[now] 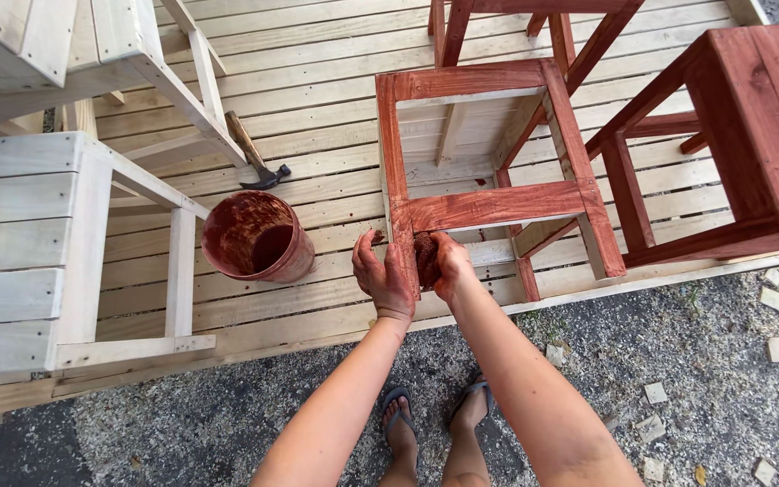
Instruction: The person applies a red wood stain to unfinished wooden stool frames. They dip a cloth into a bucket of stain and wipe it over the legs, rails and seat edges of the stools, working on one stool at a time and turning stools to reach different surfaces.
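A wooden stool frame (489,203) lies on its side on the plank platform, its near parts stained reddish brown and its inner parts bare. My left hand (382,278), smeared with stain, rests with fingers apart against the left side of the stool's near leg. My right hand (444,261) is closed on a stain-soaked rag (426,257) pressed against the same leg from the right. A round bucket (257,237) coated with red-brown stain stands to the left of my hands.
A hammer (254,155) lies beyond the bucket. Unstained pale stools (38,243) stand at the left, fully stained stools (750,117) at the right. The plank platform (317,99) ends at gravel ground (678,379) with wood scraps; my sandalled feet (435,419) stand below.
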`<state>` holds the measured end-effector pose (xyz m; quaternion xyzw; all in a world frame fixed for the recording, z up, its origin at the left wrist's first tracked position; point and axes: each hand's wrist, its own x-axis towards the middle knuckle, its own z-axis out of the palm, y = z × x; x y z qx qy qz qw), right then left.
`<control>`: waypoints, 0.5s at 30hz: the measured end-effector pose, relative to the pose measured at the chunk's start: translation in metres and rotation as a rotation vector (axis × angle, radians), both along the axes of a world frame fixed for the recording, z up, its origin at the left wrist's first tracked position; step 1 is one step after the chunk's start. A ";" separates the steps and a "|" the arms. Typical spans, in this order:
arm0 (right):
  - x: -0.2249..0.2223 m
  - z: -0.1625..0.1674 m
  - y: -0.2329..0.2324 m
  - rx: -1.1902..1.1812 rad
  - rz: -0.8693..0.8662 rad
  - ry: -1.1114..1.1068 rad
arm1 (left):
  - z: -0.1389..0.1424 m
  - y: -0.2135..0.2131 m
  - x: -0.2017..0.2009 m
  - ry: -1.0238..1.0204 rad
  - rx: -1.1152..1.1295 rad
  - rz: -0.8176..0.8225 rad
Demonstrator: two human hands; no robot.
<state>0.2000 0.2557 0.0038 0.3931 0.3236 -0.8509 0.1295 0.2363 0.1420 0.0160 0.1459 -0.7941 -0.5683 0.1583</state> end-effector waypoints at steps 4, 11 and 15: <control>0.009 0.015 -0.012 0.332 0.146 0.111 | -0.005 0.012 0.000 0.117 0.303 0.084; 0.054 0.019 -0.011 0.573 0.324 0.136 | -0.014 0.012 -0.003 -0.006 0.220 0.186; 0.084 0.020 0.012 0.436 0.436 0.356 | -0.017 0.010 -0.004 -0.012 0.222 0.158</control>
